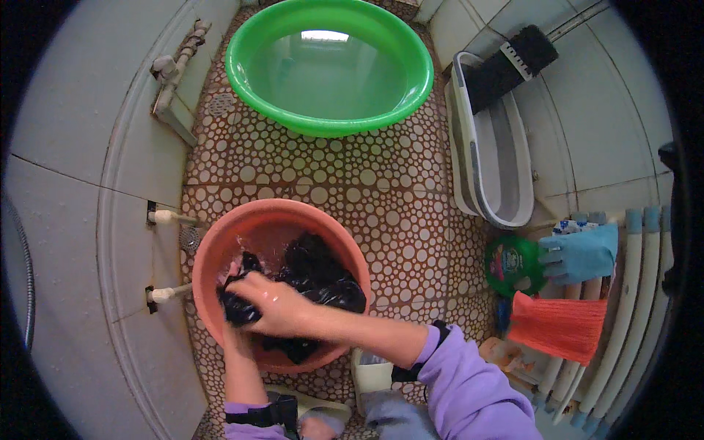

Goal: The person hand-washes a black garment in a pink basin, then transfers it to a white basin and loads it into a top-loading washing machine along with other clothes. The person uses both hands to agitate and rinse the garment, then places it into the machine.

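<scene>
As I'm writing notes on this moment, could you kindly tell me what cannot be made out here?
- Left hand, head view: mostly hidden behind the right hand and black cloth.
- Pink basin, head view: bottom largely covered by the black cloth.
- Hose, head view: cut off by the dark rim.
- Trousers, head view: cut off by the lower edge.

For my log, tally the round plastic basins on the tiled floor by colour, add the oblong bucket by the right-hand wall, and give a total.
Round salmon-pink plastic basin, with wet-looking black fabric inside: 1
Round green plastic basin, with water inside: 1
Oblong white-and-grey bucket: 1
Total: 3
</scene>
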{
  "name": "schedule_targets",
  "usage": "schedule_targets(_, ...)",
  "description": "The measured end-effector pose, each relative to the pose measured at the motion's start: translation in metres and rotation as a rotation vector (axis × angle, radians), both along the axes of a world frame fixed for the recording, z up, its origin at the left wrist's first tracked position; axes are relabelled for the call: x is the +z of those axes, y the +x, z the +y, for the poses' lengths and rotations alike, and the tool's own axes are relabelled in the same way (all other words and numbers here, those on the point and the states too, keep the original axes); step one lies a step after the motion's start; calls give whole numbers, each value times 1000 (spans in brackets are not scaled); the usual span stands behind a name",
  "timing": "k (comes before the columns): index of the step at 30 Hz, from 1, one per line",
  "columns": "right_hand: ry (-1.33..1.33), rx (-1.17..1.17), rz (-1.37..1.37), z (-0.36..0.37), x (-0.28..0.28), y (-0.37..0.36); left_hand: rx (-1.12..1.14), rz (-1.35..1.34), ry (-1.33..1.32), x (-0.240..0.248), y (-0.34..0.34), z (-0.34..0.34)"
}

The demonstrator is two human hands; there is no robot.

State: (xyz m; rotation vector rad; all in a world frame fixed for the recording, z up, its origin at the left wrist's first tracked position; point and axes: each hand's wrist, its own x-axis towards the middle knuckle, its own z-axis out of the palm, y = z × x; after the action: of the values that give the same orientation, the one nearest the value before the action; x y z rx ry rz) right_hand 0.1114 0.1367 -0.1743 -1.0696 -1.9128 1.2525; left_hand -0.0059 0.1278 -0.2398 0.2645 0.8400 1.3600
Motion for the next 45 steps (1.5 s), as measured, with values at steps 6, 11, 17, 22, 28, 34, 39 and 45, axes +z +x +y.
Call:
schedule_targets(6, 20, -52, -262, 23, -1, -34, 173, -107, 237, -1, -3, -23)
schedule_targets(11, -139, -192, -270, 52, -41, -5, -2, 224, -356, -12, -34, -9)
schedule_targets(17, -51, -201, -697, 44, -80, 14, -29, 1315, -95, -39, -15, -22)
schedule_targets(22, -216, -379, -312, 59, -108, 7, -401, 1422, -232, -54, -34, -5)
schedule_targets(28, -342, -337, 272, 53, -93, 31, 164, -10, -466, -22, -27, -2)
schedule_targets(34, 73, 159, -65, -6, 1, 5, 240, 82, -147, -2, -18, -7)
schedule_targets(39, 424, 14, -279, -5, 7, -34, 199, 139, -17, 3, -19, -29)
schedule_targets(45, 151, -226, -348, 51, -37, -17, 6, 281, -461, -9, -12, -5)
